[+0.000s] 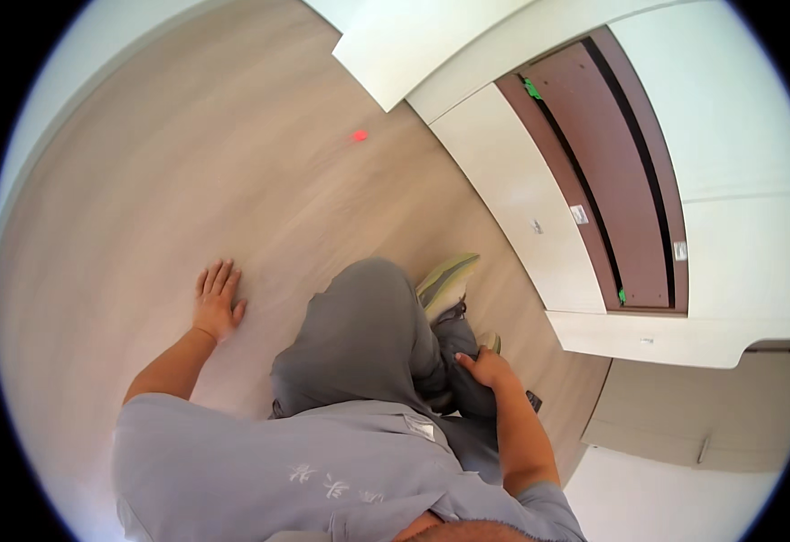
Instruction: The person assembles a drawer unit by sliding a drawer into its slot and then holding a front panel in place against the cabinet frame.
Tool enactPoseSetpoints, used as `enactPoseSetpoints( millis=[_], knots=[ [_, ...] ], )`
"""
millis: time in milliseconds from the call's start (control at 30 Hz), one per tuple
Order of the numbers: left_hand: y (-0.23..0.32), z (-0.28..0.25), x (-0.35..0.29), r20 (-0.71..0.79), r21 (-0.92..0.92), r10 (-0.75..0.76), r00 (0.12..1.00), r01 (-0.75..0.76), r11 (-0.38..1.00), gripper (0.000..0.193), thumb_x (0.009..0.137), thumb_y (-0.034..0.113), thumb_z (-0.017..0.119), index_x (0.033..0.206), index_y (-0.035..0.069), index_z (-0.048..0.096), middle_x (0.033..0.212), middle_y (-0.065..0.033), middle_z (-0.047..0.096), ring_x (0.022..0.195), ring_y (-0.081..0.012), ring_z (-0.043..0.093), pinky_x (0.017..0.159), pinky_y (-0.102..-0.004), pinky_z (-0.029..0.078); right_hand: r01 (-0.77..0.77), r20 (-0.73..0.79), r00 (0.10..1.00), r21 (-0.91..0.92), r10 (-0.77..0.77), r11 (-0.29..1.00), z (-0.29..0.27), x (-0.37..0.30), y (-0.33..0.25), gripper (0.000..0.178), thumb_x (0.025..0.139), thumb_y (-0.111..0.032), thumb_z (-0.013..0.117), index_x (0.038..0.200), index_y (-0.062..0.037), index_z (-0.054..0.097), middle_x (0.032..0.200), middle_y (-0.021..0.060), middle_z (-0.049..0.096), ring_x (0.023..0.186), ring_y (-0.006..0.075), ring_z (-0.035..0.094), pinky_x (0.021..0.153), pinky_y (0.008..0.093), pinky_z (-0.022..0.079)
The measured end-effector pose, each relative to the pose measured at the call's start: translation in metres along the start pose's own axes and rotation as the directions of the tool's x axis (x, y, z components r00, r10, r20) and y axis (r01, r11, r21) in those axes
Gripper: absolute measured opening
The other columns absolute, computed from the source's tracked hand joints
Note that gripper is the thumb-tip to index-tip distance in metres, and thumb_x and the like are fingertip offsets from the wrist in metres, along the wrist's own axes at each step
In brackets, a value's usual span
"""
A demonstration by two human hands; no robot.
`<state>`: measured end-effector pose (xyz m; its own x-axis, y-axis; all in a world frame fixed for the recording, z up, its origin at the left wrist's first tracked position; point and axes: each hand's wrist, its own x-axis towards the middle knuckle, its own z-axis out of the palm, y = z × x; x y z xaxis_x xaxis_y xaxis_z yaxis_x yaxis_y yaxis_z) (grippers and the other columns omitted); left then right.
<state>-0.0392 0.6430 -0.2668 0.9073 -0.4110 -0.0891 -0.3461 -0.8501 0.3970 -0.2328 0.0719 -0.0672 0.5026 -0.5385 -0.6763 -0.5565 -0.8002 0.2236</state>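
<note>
My left hand lies flat on the wooden floor, fingers stretched out and thumb apart, holding nothing. Over on the right, my right hand curls round the lower part of my grey trouser leg, close to the ankle; some of its fingertips are hidden. Beside it are my sneakers, one pale with a yellow-green sole, the other mostly covered by my leg. My bent knee rises between the two hands.
A white cabinet stands at the right, its brown recess fitted with black rails and green clips. A red spot shows on the floor ahead. A small dark object is beside my right forearm. A beige cabinet door is at lower right.
</note>
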Motion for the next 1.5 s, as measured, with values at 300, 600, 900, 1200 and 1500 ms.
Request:
enactPoseSetpoints(
  millis=[300,600,900,1200,1500],
  knots=[
    [-0.007,0.001,0.014,-0.057,0.0,0.098,0.993,-0.099,0.995,0.07,0.091,0.029,0.072,0.155,0.008,0.054,0.171,-0.0142,0.042,0.162,-0.0354,0.031,0.133,-0.0565,0.017,0.009,-0.023,1.0,-0.114,-0.012,0.993,-0.074,0.067,-0.025,0.109,0.083,-0.073,0.077,0.138,0.0174,0.054,0.131,0.0364,0.069,0.125,0.0476,0.067,0.109,0.0492,0.053],
    [-0.008,0.004,0.002,0.035,-0.008,0.1,0.994,-0.1,0.995,0.074,0.086,0.029,0.071,0.154,0.005,0.054,0.172,-0.0167,0.04,0.163,-0.0379,0.029,0.133,-0.0593,0.014,0.157,0.1,0.983,0.003,-0.157,0.988,-0.125,0.121,-0.043,0.109,0.069,-0.066,0.089,0.133,0.0172,0.058,0.128,0.0334,0.071,0.122,0.0442,0.07,0.105,0.0455,0.055],
    [0.006,-0.001,0.009,0.241,0.086,-0.02,0.97,-0.001,0.996,0.084,0.09,0.04,0.066,0.165,0.008,0.041,0.178,-0.0154,0.027,0.167,-0.0369,0.014,0.135,-0.0584,0.003,0.177,-0.05,0.983,0.046,-0.175,0.983,-0.126,0.138,-0.028,0.105,0.065,-0.064,0.09,0.134,0.0104,0.062,0.129,0.0311,0.072,0.123,0.0431,0.07,0.105,0.0456,0.055],
    [0.012,0.013,0.008,0.096,0.205,0.015,0.995,-0.034,0.978,0.084,0.091,0.037,0.066,0.166,0.011,0.04,0.178,-0.0138,0.027,0.166,-0.0362,0.017,0.135,-0.0566,0.008,0.299,-0.057,0.954,0.063,-0.296,0.952,-0.056,0.126,0.0,0.087,0.08,-0.056,0.083,0.138,0.0051,0.062,0.137,0.0264,0.07,0.127,0.0399,0.069,0.108,0.0464,0.055],
    [0.036,0.006,0.133,-0.036,0.029,-0.27,0.962,0.271,0.962,0.039,0.099,0.022,0.074,0.132,0.002,0.068,0.136,-0.0247,0.066,0.127,-0.0426,0.063,0.108,-0.0486,0.052,0.625,-0.204,0.778,0.143,-0.595,0.768,-0.079,0.074,0.026,0.066,0.089,-0.05,0.081,0.133,-0.0029,0.066,0.124,0.0216,0.075,0.118,0.0412,0.071,0.1,0.0522,0.057]
  ],
)
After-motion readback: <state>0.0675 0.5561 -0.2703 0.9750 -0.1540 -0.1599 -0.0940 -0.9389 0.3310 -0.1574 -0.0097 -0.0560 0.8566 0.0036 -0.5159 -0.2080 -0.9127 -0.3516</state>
